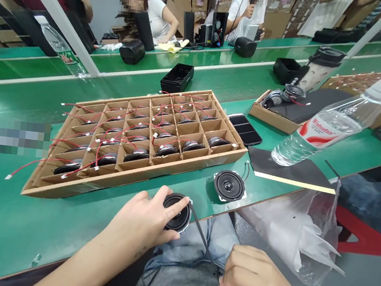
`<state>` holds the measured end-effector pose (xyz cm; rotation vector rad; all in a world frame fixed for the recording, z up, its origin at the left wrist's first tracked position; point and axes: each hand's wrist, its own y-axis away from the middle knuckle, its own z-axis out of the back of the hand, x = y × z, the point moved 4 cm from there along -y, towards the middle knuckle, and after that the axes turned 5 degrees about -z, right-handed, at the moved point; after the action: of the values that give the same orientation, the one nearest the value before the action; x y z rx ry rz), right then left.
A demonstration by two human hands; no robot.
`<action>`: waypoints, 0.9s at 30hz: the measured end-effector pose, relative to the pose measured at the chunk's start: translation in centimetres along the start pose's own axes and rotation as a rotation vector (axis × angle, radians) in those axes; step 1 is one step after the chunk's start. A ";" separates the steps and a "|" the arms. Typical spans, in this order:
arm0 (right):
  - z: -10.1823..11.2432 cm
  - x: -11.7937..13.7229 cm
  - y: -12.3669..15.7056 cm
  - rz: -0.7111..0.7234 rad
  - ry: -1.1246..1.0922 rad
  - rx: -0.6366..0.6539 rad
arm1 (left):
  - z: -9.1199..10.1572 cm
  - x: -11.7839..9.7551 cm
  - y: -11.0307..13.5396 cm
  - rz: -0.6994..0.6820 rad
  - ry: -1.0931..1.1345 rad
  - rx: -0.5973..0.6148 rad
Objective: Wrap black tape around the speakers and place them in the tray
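Green worktops run all across our head view, with stacked cardboard [193, 1] at the back and people in white tops seated over on the far side. Our bench [3, 213] is smooth and a bit shiny.

Biggest container by far is the cardboard tray [170, 170], just beyond our left hand [159, 220]. Plain brown card, split into a grid by slotted dividers, and lots of the cells hold round black speakers with thin red wires and white plugs straggling over the walls. Beyond the right hand [254, 279], further up the bench, a shallow cardboard box [272, 121] holds dark flat sheets plus a couple of loose speakers. Nearer than that, a clear ribbed bottle [323, 128] with a red-and-white label stands on a black sheet [260, 162] with a pale yellow edge.

Our hands are apart. The left is clamped round a speaker [177, 212] at the bench edge, forefinger lying over its rim; we can't tell if the bench takes any weight. The right has its fingers pinched on a narrow, flat black strip [203, 231], stretched straight between that rim and our grip. Between the hands and the box, a second speaker [229, 186] lies cone up, round and matt with pale metal corners.
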<state>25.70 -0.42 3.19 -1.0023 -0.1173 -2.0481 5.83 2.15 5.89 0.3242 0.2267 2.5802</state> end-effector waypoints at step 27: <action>7.0 -0.6 -11.6 0.165 0.124 -0.265 | -2.1 4.3 0.0 -0.047 0.839 -0.051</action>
<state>21.84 10.35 10.49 -1.0045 0.3001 -2.0000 1.68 4.21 4.66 -0.7902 0.4476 2.5185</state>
